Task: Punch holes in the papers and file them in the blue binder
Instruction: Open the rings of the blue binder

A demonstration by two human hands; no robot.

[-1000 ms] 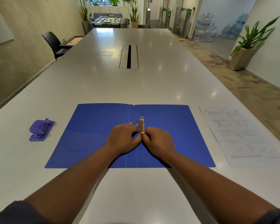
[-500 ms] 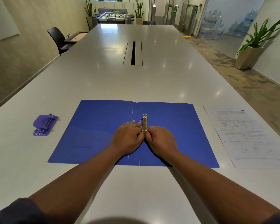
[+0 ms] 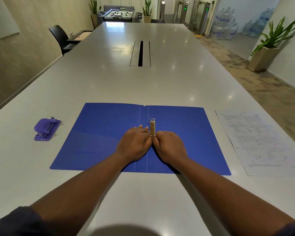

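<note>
- On the blue binder (image 3: 100,137), open flat, left hand (image 3: 134,143) and right hand (image 3: 170,147) pinch the metal clip (image 3: 152,128)
- Papers (image 3: 262,142) lie right, unpunched; hole punch (image 3: 47,129) left
- Risk: clip could snap back on fingertips if grip slips

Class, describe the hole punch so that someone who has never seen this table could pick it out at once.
Start from the long white table and find the open blue binder lying flat near the person. The hole punch sits on the bare tabletop to the binder's left, apart from it. It is the only small, purple, chunky thing there; the papers lie flat on the binder's other side.
</note>
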